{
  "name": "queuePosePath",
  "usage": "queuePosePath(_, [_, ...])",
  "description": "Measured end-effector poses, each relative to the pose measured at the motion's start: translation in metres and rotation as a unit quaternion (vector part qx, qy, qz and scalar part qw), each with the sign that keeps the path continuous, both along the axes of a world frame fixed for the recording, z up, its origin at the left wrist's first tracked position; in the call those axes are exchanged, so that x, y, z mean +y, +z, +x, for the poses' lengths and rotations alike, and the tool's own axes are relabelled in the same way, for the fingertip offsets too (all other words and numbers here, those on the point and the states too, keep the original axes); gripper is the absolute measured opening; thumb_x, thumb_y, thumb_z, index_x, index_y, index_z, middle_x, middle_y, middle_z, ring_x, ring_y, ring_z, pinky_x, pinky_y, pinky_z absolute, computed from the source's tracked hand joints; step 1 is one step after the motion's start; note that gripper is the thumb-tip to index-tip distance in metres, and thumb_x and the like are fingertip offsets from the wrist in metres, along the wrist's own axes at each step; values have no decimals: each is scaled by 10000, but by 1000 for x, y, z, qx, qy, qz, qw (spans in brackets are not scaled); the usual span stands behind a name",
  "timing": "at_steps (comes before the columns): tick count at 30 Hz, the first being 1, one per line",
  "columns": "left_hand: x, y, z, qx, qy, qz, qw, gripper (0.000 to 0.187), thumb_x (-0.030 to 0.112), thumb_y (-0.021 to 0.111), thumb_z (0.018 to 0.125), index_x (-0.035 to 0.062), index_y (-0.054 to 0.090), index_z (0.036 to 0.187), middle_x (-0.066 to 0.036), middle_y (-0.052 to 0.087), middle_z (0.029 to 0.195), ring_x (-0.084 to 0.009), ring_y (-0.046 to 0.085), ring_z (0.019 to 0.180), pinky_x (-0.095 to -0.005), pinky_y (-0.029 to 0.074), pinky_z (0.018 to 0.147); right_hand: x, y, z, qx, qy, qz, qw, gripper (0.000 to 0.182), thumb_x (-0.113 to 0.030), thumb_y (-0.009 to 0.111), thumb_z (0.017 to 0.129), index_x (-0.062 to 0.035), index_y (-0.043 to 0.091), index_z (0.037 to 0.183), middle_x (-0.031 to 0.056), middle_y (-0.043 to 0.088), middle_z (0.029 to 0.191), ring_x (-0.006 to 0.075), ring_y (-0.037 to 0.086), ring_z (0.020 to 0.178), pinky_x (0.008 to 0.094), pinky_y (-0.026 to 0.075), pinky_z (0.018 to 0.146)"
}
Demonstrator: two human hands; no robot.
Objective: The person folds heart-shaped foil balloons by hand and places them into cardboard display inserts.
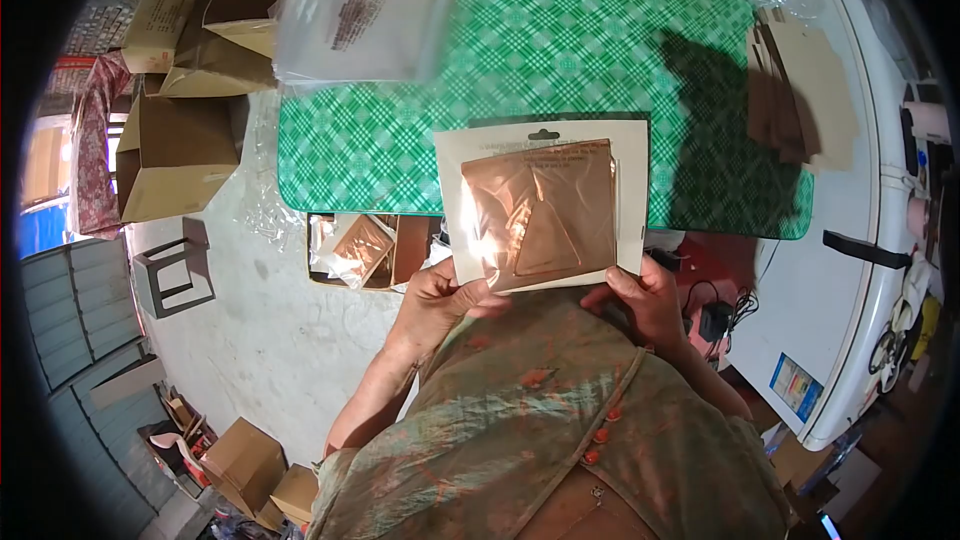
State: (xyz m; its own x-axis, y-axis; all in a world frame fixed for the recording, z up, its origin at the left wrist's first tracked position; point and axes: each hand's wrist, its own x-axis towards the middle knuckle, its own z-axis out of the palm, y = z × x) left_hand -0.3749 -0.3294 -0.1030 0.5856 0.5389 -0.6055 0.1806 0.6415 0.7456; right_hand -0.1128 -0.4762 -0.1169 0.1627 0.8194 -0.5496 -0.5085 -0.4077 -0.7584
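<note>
A flat package (pixel 560 205) is held up in front of me at the table's near edge. It has a white backing card with a hang hole at the top and a shiny copper-brown sheet-like item under clear plastic. My left hand (pixel 447 292) pinches its lower left corner, thumb in front. At the lower right corner my right hand (pixel 645 298) grips it the same way, thumb on the front and fingers partly behind. Small print on the card is too blurred to read. A stack of clear plastic bags (pixel 365 25) lies beyond, at the table's back left.
A green checked cloth (pixel 560 30) covers the table. Brown and cream flat sheets (pixel 800 100) lie at its right side, beside a white fridge (pixel 830 230). Below the left edge, an open box (pixel 395 250) holds copper-coloured wrapped pieces. Cardboard boxes (pixel 185 155) are stacked at left.
</note>
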Motion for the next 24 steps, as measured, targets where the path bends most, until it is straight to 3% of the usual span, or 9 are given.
queuePosePath(6, [-3,-10,-3,15,-17,25,999,306,228,687,1034,-6,700,1230,-84,781,1022,-144,747,892,-265,599,782,2,2,-1,-19,-11,-26,999,265,-166,598,1072,56,629,1213,130,731,1054,201,744,841,324,607,748])
queuePosePath(9, [-6,-20,-11,64,-37,55,996,307,289,684,1042,8,728,1158,-49,758,916,-99,704,783,-230,567,705,-1,-1,0,-56,7,-40,998,281,-213,618,1067,46,654,1171,112,732,989,171,728,809,312,595,714])
queuePosePath(12, [3,-15,-14,120,-93,-2,988,355,363,670,1049,18,740,1100,-23,716,829,-84,669,724,-220,545,648,-3,-1,1,-62,17,-69,996,287,-244,632,1063,31,668,1136,86,720,924,145,709,776,301,580,692])
queuePosePath(16, [-1,-20,-13,55,-57,-48,996,380,388,673,1046,20,700,1136,-29,715,894,-78,657,756,-235,543,630,-2,1,8,-54,48,-83,994,286,-264,660,1049,18,662,1101,55,693,856,132,696,746,302,566,681])
queuePosePath(19, [1,-10,1,30,-3,-8,1000,342,301,725,1021,18,658,1199,-42,723,982,-88,670,809,-249,556,675,-5,-19,6,-204,21,31,978,308,-275,697,1022,15,629,1099,82,702,931,122,683,803,290,547,705])
queuePosePath(21, [-2,-5,12,-23,49,28,998,343,230,759,999,17,631,1236,-47,724,1034,-96,677,838,-262,565,712,-10,-8,9,-320,80,-29,944,363,-288,763,967,1,608,1122,88,676,952,151,659,811,310,526,711])
queuePosePath(22, [-2,-7,15,-24,47,30,998,321,196,764,989,17,629,1218,-62,728,1006,-120,690,834,-269,570,720,-9,-1,9,-374,110,-59,919,400,-294,796,939,-6,598,1134,92,663,962,166,648,816,319,515,714])
queuePosePath(24, [-1,-13,16,-22,42,34,998,284,128,773,969,15,624,1183,-91,737,950,-168,715,826,-282,581,737,-9,3,10,-599,69,28,797,469,-296,852,865,-27,595,1150,101,627,958,221,616,802,351,493,714])
